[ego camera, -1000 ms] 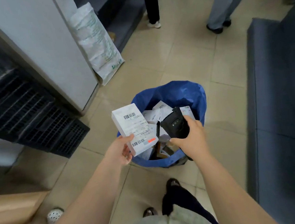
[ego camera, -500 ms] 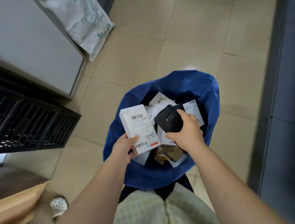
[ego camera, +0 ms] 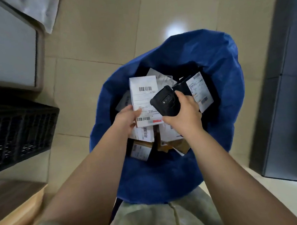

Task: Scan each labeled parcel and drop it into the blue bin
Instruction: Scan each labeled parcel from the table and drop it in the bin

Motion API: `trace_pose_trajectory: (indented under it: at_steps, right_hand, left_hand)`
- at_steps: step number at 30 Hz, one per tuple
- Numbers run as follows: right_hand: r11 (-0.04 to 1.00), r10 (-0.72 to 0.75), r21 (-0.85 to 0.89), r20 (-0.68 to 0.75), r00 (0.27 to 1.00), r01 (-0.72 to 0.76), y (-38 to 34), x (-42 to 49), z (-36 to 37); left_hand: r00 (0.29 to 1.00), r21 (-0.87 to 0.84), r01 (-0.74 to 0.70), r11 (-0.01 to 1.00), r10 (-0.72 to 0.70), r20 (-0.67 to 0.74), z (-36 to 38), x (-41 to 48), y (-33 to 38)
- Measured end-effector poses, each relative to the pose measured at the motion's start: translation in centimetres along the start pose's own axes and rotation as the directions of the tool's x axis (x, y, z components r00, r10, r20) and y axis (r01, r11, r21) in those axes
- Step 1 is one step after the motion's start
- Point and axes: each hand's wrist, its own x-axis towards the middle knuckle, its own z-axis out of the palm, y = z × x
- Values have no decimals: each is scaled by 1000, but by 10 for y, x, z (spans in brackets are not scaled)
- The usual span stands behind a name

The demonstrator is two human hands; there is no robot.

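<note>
Head view, entries as recorded.

1. Left grip (ego camera: 126,117): was clenched on the parcel (ego camera: 143,94), with the thumb laid across its label face near the lower left edge. The fingers behind were hidden.
2. Parcel: a white box that was held above the mouth of the bin (ego camera: 221,70), label side up toward the camera. One barcode was seen near the top, a second near the bottom beside a red patch. Its right side was partly covered by the scanner (ego camera: 166,101).
3. Right grip (ego camera: 184,116): was wrapped round the scanner's lower end.
4. Scanner: a black handheld unit that was held over the parcel's right edge, with a small lens cluster on its back turned to the camera. Whether it touched the parcel could not be told.
5. Bin: blue and soft-walled, set on the tiled floor (ego camera: 101,35) just ahead of the person. More parcels were piled inside:
   - a black one with a white label (ego camera: 198,88) at the right
   - white boxes (ego camera: 146,134) beneath the grips
   - brown boxes (ego camera: 140,149) at the near side
6. Surroundings:
   - A black lattice crate (ego camera: 16,131) was noted at the left, with a white cabinet (ego camera: 3,44) beyond it.
   - A white sack (ego camera: 45,8) was leaned at the top left.
   - A dark grey panel (ego camera: 286,100) was noted along the right.
   - A pale garment (ego camera: 153,219) was seen at the bottom edge.
</note>
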Motion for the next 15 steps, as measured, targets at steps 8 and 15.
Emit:
trace_pose_trajectory:
  at_steps: [8,15]
  right_hand:
    - [998,54,-30,10,998,-54,0,-1,25]
    - [991,-4,-137,-28,1000,0,-45,-46,-8]
  left_hand:
    - [975,35,-205,978,207,-78,-14,8,-11]
    - [762,653,-531,540,641,89,-36,-61,12]
